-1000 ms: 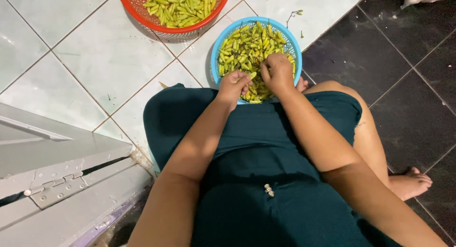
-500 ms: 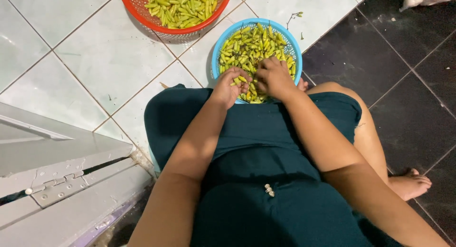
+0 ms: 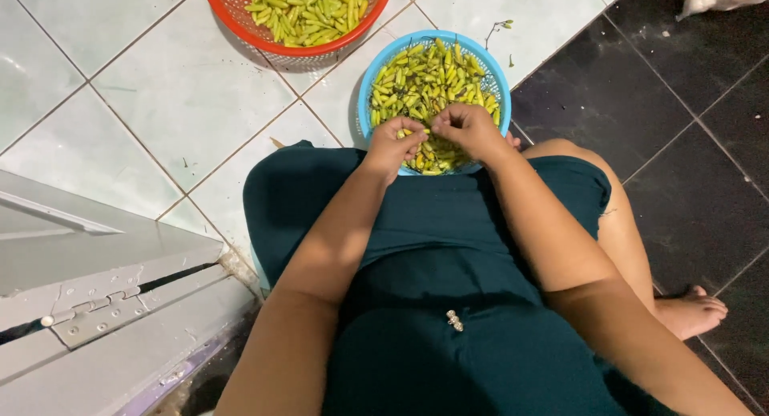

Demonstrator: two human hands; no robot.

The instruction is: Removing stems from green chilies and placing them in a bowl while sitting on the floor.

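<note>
Two hands met over a blue basket (image 3: 376, 80) of green chilies (image 3: 428, 76).
The left hand (image 3: 391, 146) and right hand (image 3: 469, 128) pinched one small chili (image 3: 423, 133) between their fingertips, just above the basket's near rim; which way it pointed could not be told. A red basket (image 3: 320, 48) of chilies stood beyond, on a floor of pale tiles (image 3: 160, 96) beside dark tiles (image 3: 689, 128). A grey hinged door (image 3: 96, 304) lay left.
</note>
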